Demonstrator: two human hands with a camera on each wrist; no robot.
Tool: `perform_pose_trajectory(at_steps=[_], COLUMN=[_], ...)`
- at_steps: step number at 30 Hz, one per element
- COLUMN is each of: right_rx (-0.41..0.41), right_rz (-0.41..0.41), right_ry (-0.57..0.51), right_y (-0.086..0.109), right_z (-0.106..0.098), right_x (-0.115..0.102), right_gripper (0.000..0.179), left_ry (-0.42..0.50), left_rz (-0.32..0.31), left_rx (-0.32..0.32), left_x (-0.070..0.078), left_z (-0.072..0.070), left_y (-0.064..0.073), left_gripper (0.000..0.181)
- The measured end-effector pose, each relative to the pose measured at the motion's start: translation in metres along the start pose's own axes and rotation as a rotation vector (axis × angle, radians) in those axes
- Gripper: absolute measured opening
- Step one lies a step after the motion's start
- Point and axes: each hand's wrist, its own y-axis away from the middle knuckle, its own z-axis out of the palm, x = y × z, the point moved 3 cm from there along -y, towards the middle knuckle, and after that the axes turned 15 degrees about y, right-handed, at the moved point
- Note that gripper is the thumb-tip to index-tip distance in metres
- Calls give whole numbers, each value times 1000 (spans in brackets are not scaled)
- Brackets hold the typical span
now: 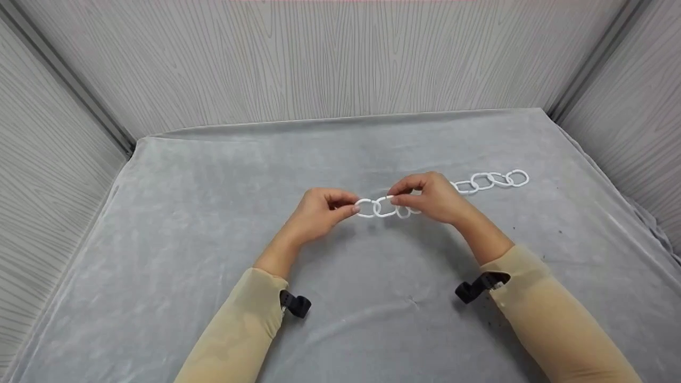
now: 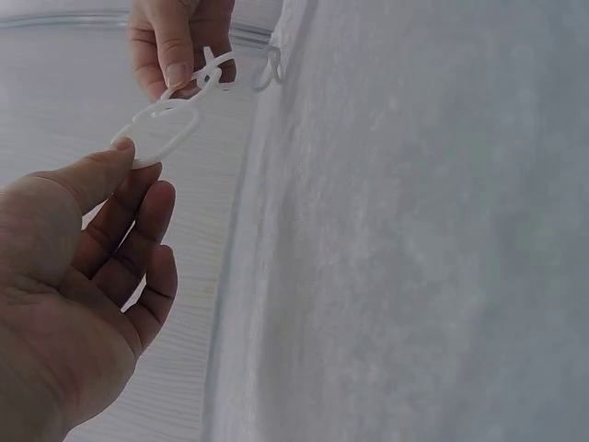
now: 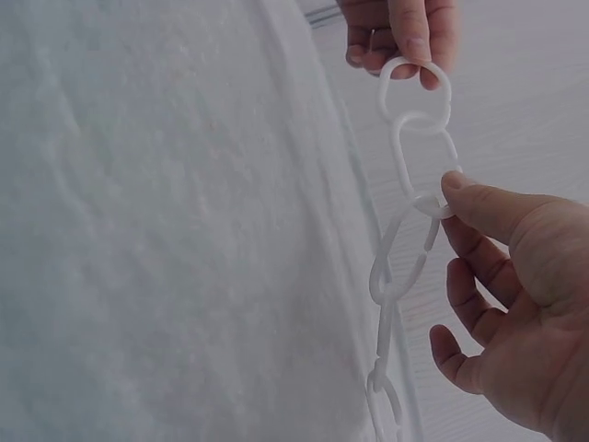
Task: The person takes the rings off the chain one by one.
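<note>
Two pinches carry the near part of the white chain [image 1: 376, 207]: the left hand [image 1: 319, 215] nips an outermost link [image 3: 383, 92] between thumb and forefinger, its other fingers loosely bent; the right hand [image 1: 433, 197] pinches the neighbouring link [image 3: 398, 158] the same way, at the end where the third link [image 3: 375, 276] hooks through; between the hands the two held links sit up off the grey cloth [image 1: 213, 255], roughly in line; beyond the right hand the chain bends away, partly hidden behind the fingers in the head view, then appears to lie on the cloth over the worktop, its far end link [image 1: 528, 178] well apart from both hands. The links look like thin, smooth plastic, so each probably weighs next to nothing and keeps its shape, while the chain as a whole folds limply at every joint; the slick, narrow rods could roll or slide in a loose grip, and what looks like a split in the third link suggests the loops might spread or snap if wrenched sideways; a thumb-and-forefinger hold on the rod itself, near a joint but clear of any split, seems best, with light force and the trailing part left slack.
</note>
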Motion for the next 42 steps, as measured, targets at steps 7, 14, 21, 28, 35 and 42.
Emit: perform_pose_trajectory(at_steps=[7, 14, 21, 28, 35, 42], right_rx=[-16, -41, -42, -52, -58, -65], right_rz=[-35, -46, -52, -55, -67, -65], right_ry=[-15, -29, -53, -60, -62, -53], right_y=[10, 17, 22, 25, 26, 26], right_z=[3, 6, 9, 12, 12, 13], right_x=[-10, -15, -16, -17, -17, -14], right_gripper=[8, 5, 5, 4, 5, 5], left_ry=[23, 52, 49, 48, 58, 68], left_rz=[14, 3, 9, 30, 53, 34], left_rx=[-24, -41, -46, -51, -52, -55], left_x=[1, 3, 3, 0, -3, -5], left_z=[4, 6, 9, 11, 14, 18], left_y=[9, 15, 19, 23, 24, 23], left_gripper=[15, 17, 16, 18, 15, 14])
